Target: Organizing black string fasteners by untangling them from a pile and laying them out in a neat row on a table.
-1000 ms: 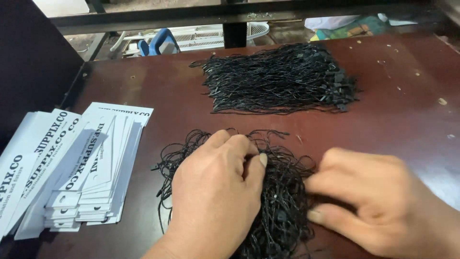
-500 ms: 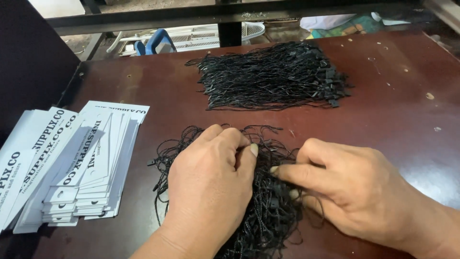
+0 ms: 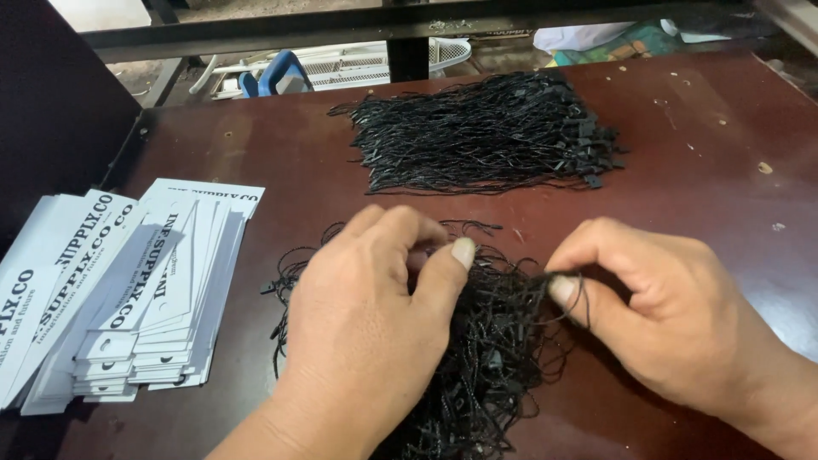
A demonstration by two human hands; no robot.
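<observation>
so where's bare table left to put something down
Bare table shows right of the far string bundle, and in the strip between it and the white tags. The near middle is crowded: left hand and right hand work the tangled string pile.

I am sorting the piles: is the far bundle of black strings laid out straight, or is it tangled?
Mostly straight. The far bundle lies with strands side by side, ends together at right; the near pile is tangled.

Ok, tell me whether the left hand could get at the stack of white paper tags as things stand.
Probably yes. The left hand rests on the near pile of black strings, and the white paper tags lie just to its left on the brown table with nothing between them.
</observation>
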